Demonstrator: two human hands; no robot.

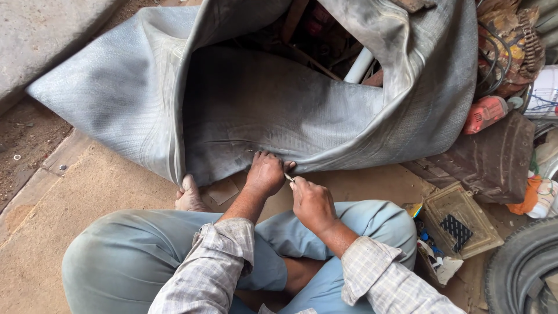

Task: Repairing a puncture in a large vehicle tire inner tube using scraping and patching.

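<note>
— Dusty workshop floor (70, 232), bottom half of the frame: a person sits cross-legged on a worn board, a large grey rubber tube (279, 110) slumped open across the middle and top. What are the hands doing?

— Left hand (265, 172), centre frame, presses flat on the tube's lower fold, fingers spread and bearing down on the rubber. Right hand (313, 202), just beside it, is clenched around a small thin tool (289, 177) whose tip meets the rubber between the two hands. A bare foot (189, 195) at lower left pins the tube's edge.

— What could go wrong from here?

— My reading: the tool's point sits very near the left fingers, so a slip on the slick rubber could nick them. The fold is also doubled over, and a hard push might go through both layers. If the foot lifts, the limp tube could slide and pull the working spot away.

— And around them?

— Right side is crowded. A red power tool (485, 113) lies at upper right beside a tangle of cables (500, 64); a dark rubber slab (488, 160) rests below it. A shallow brown tray (459, 224) sits at lower right, near the right knee, and a tyre (523, 261) fills the bottom-right corner. A white pipe (360, 67) shows through the tube's opening at top centre.

— Anything in the way?

— The tray and slab hem in the right elbow; the left side lies freer.
</note>
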